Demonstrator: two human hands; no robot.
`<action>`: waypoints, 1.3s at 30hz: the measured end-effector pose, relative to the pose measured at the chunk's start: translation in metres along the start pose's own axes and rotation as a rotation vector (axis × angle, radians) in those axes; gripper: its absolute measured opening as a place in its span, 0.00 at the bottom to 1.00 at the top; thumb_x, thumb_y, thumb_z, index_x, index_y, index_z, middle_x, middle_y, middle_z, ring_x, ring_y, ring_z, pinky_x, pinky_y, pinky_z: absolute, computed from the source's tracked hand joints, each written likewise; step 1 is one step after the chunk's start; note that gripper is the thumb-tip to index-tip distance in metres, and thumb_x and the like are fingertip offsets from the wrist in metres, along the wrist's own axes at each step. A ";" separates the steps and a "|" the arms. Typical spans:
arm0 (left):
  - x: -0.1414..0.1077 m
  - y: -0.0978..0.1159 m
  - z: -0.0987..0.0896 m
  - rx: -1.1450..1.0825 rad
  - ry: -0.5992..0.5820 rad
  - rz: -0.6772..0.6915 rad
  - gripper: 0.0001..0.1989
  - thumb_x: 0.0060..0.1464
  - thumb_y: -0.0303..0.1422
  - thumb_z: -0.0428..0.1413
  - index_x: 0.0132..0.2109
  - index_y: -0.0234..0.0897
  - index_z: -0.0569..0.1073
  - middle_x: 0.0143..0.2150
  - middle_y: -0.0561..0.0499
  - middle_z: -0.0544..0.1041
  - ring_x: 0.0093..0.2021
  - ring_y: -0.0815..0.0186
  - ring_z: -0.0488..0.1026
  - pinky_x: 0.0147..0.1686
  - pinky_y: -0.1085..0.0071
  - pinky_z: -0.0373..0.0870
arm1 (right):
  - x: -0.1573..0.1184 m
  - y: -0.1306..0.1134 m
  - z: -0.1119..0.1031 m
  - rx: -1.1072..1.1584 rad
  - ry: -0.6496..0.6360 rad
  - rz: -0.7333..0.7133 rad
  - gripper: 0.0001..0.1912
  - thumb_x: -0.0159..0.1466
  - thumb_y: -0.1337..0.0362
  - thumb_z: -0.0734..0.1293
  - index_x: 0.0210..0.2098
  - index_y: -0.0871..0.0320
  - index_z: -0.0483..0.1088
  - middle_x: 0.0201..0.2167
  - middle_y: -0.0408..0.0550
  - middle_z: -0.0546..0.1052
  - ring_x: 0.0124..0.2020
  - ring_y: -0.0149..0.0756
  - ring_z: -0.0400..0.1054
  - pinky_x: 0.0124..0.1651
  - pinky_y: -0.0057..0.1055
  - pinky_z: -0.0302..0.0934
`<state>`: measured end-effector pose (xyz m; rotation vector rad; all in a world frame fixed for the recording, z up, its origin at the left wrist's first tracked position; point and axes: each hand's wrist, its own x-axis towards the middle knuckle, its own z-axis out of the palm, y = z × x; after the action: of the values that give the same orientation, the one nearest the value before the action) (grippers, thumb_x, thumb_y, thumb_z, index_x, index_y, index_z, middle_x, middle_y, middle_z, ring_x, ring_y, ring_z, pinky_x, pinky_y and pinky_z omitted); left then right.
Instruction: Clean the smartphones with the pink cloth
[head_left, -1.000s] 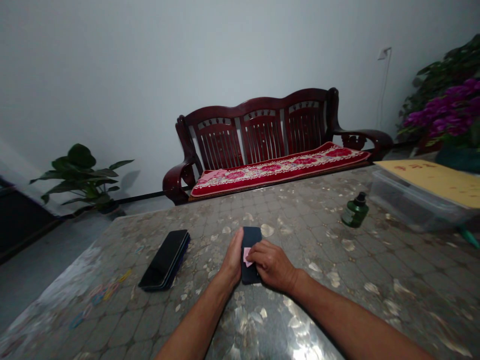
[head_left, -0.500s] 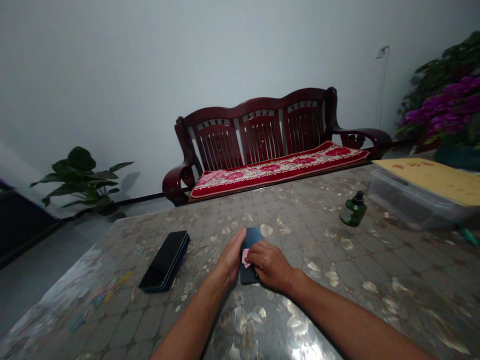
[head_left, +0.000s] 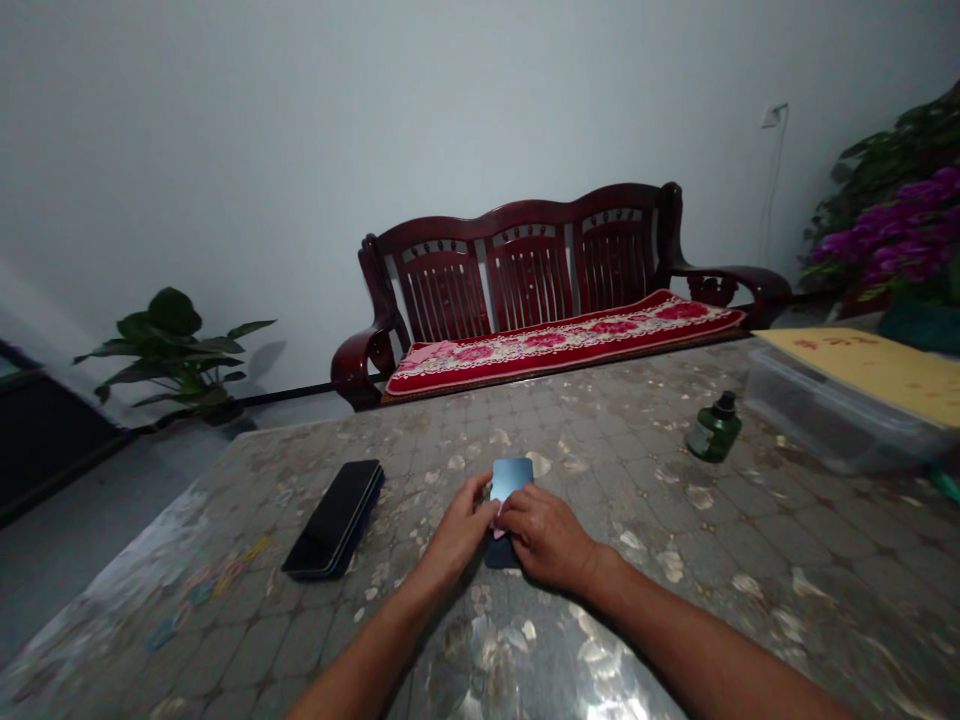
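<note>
A smartphone lies flat on the table in front of me, its upper screen reflecting pale blue light. My right hand rests over its right side, fingers pinched on a small pink wipe; whether that is cloth or paper I cannot tell. At the phone's left edge is my left hand, its fingers along the side and its thumb reaching in to the pink piece. Both hands cover much of the phone's middle. To the left, a stack of dark phones lies on the table.
Colourful rubber bands lie on the patterned table at left. At right stand a green bottle and a clear plastic box topped by a yellow sheet. Beyond the table is a wooden bench.
My left thumb has moved inward to the pink wipe, and my left fingers have bent along the phone's edge. The screen reflects more brightly. The whole view has shifted slightly.
</note>
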<state>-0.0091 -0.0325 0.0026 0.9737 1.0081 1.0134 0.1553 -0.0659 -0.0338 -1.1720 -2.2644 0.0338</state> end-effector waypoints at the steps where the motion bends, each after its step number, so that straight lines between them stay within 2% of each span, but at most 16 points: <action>1: -0.006 -0.001 -0.005 0.196 0.027 0.129 0.17 0.42 0.24 0.68 0.42 0.40 0.82 0.45 0.46 0.78 0.52 0.55 0.71 0.57 0.65 0.62 | 0.001 0.000 -0.002 -0.002 -0.015 0.009 0.11 0.59 0.75 0.68 0.39 0.56 0.76 0.35 0.48 0.77 0.38 0.40 0.66 0.40 0.32 0.60; 2: -0.012 -0.002 -0.010 0.348 0.036 0.251 0.15 0.43 0.25 0.67 0.41 0.41 0.82 0.45 0.46 0.78 0.52 0.54 0.70 0.58 0.64 0.61 | 0.002 0.000 -0.004 -0.003 -0.030 0.022 0.11 0.59 0.75 0.67 0.39 0.56 0.77 0.35 0.48 0.77 0.38 0.39 0.67 0.39 0.32 0.59; 4: -0.023 -0.004 -0.019 0.563 -0.029 0.415 0.10 0.49 0.27 0.64 0.39 0.44 0.82 0.43 0.46 0.78 0.51 0.53 0.70 0.59 0.61 0.60 | 0.004 0.002 -0.006 0.002 -0.056 0.051 0.10 0.62 0.75 0.67 0.39 0.56 0.78 0.34 0.47 0.77 0.38 0.39 0.67 0.39 0.31 0.59; 7: -0.034 -0.008 -0.028 0.693 -0.172 0.517 0.06 0.53 0.29 0.62 0.36 0.46 0.82 0.38 0.45 0.79 0.44 0.53 0.73 0.54 0.60 0.65 | 0.008 0.006 -0.008 0.024 -0.083 0.087 0.10 0.66 0.74 0.66 0.39 0.55 0.78 0.34 0.47 0.78 0.39 0.38 0.67 0.40 0.30 0.58; 10: -0.037 -0.016 -0.031 0.779 -0.294 0.618 0.07 0.57 0.29 0.59 0.37 0.45 0.82 0.35 0.45 0.79 0.39 0.56 0.74 0.48 0.61 0.69 | 0.011 0.007 -0.009 0.017 -0.106 0.120 0.11 0.67 0.73 0.66 0.39 0.54 0.79 0.34 0.47 0.77 0.39 0.37 0.67 0.41 0.30 0.56; 15: -0.032 -0.030 -0.033 1.099 -0.376 0.912 0.10 0.61 0.25 0.55 0.44 0.40 0.79 0.41 0.48 0.80 0.43 0.60 0.75 0.47 0.64 0.71 | 0.016 0.005 -0.017 -0.085 -0.218 0.090 0.07 0.68 0.70 0.67 0.38 0.56 0.78 0.36 0.48 0.75 0.40 0.38 0.65 0.40 0.30 0.55; 19: -0.030 -0.031 -0.033 1.248 -0.396 0.946 0.07 0.62 0.28 0.57 0.46 0.40 0.78 0.44 0.50 0.79 0.46 0.61 0.74 0.47 0.65 0.72 | 0.020 0.009 -0.020 -0.114 -0.267 0.033 0.06 0.68 0.69 0.67 0.39 0.56 0.78 0.35 0.48 0.75 0.40 0.38 0.65 0.40 0.30 0.55; 25: -0.028 -0.030 -0.032 1.397 -0.428 0.929 0.08 0.61 0.33 0.61 0.48 0.41 0.76 0.43 0.53 0.78 0.45 0.62 0.73 0.44 0.67 0.70 | 0.022 0.024 -0.017 -0.132 -0.235 -0.066 0.06 0.68 0.68 0.67 0.39 0.56 0.78 0.35 0.47 0.76 0.39 0.37 0.66 0.40 0.31 0.55; 27: -0.028 -0.030 -0.031 1.433 -0.423 0.928 0.08 0.62 0.33 0.60 0.48 0.41 0.76 0.43 0.53 0.78 0.44 0.62 0.72 0.42 0.68 0.69 | 0.027 0.031 -0.016 -0.151 -0.211 -0.051 0.06 0.68 0.67 0.67 0.39 0.55 0.78 0.36 0.48 0.76 0.39 0.38 0.66 0.40 0.31 0.56; 34: -0.026 -0.034 -0.029 1.486 -0.419 0.982 0.07 0.67 0.33 0.54 0.47 0.39 0.76 0.39 0.52 0.76 0.41 0.63 0.71 0.40 0.69 0.67 | 0.043 0.051 -0.017 -0.148 -0.127 0.155 0.11 0.68 0.72 0.64 0.41 0.58 0.79 0.37 0.51 0.76 0.40 0.38 0.67 0.43 0.30 0.60; 36: -0.025 -0.036 -0.029 1.487 -0.419 0.983 0.07 0.67 0.34 0.54 0.47 0.40 0.76 0.39 0.52 0.76 0.41 0.63 0.72 0.41 0.68 0.67 | 0.038 0.050 -0.015 -0.111 -0.119 0.143 0.14 0.68 0.74 0.62 0.41 0.57 0.79 0.38 0.50 0.77 0.40 0.37 0.68 0.43 0.30 0.60; 39: -0.026 -0.037 -0.028 1.470 -0.431 0.977 0.07 0.67 0.33 0.54 0.46 0.39 0.76 0.40 0.51 0.77 0.43 0.61 0.73 0.44 0.66 0.69 | 0.030 0.047 -0.013 -0.072 -0.138 0.052 0.15 0.68 0.74 0.61 0.41 0.55 0.79 0.38 0.49 0.76 0.40 0.38 0.68 0.43 0.30 0.60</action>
<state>-0.0343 -0.0615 -0.0346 2.9445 0.7887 0.5772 0.1832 -0.0180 -0.0211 -1.3017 -2.3722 0.0558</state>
